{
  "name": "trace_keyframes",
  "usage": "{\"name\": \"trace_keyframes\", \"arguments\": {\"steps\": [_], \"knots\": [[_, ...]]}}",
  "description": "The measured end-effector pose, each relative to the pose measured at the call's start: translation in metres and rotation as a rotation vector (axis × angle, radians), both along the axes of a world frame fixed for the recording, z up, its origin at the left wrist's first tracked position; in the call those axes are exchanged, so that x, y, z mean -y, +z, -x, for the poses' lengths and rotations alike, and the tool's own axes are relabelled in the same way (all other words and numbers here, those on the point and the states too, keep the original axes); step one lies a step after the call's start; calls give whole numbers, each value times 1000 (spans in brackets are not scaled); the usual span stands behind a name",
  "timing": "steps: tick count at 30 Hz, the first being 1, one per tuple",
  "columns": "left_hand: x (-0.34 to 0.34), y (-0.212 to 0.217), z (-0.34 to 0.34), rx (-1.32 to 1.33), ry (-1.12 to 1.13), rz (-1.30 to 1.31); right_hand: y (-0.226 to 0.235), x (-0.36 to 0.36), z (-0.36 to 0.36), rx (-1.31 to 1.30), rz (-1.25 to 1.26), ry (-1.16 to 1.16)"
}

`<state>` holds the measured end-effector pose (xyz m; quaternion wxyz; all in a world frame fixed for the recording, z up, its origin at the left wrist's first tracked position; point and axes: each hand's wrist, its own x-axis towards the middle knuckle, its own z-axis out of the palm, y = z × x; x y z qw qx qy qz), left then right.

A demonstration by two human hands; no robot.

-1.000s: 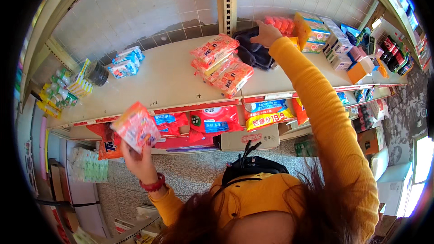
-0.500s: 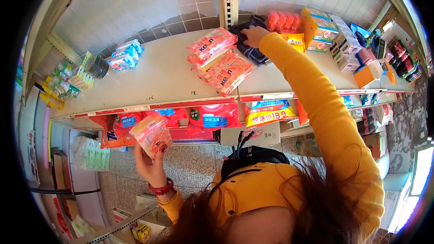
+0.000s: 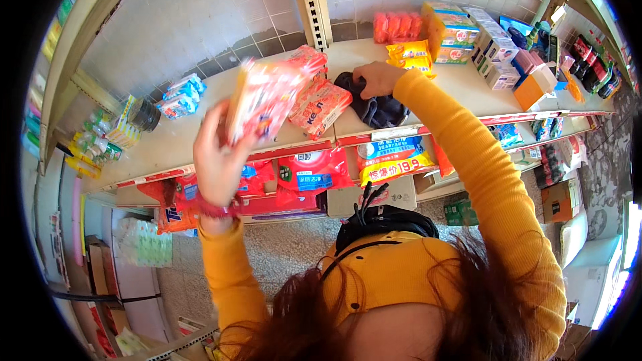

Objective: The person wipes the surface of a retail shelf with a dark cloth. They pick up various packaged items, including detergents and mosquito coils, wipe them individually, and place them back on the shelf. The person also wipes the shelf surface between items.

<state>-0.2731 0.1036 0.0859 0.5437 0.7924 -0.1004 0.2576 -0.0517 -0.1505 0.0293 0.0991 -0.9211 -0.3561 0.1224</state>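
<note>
My two hands are well apart: my left hand [image 3: 222, 157] is clamped on the near edge of a red-and-white, flat plastic-wrapped pack [image 3: 266, 99], held up at a tilt and blurred, while my right hand [image 3: 379, 80] rests with bent fingers on a crumpled dark navy cloth [image 3: 382, 112]; I cannot tell whether those fingers grip it or only press on it. A red bracelet [image 3: 217, 207] circles my left wrist. Between my hands, partly hidden behind the raised pack, lie more red-and-white wrapped packs [image 3: 321, 103], just beside the cloth on the pale, flat shelf [image 3: 175, 144]. Just beyond my right hand, to its right, sit shiny yellow plastic packs [image 3: 411, 57], with glossy red wrapped packs [image 3: 398, 28] behind them. Farther right of that hand stand stacked yellow-and-blue boxes [image 3: 449, 35], then white cartons [image 3: 493, 50] and an orange box [image 3: 533, 88]. Beyond my left hand, to its left, is a small heap of blue-and-white plastic packs [image 3: 182, 97], and past it a dark round tub [image 3: 142, 115]. Lower and nearer my body than my right hand, red plastic bags [image 3: 315, 170] and a yellow-and-blue bag [image 3: 394, 159] fill the shelf below.
</note>
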Motion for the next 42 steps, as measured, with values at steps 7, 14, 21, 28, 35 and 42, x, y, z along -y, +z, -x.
{"name": "trace_keyframes", "arguments": {"steps": [7,14,21,28,35,42], "knots": [[51,70,-150,-63,-88,-787,14,25,19,-134,5,53],[98,16,-272,-230,37,-1319,25,80,55,-14,-149,-34],[103,-14,-314,-344,57,-1269,8,202,143,-15,-1328,-695],[109,-37,-333,-280,76,-1276,-87,264,239,-275,-2442,-847],[101,-41,-333,-171,125,-1401,-149,277,278,-303,-2525,-998],[62,21,-278,-333,-329,-1080,-177,285,287,-381,-2556,-1040]]}}
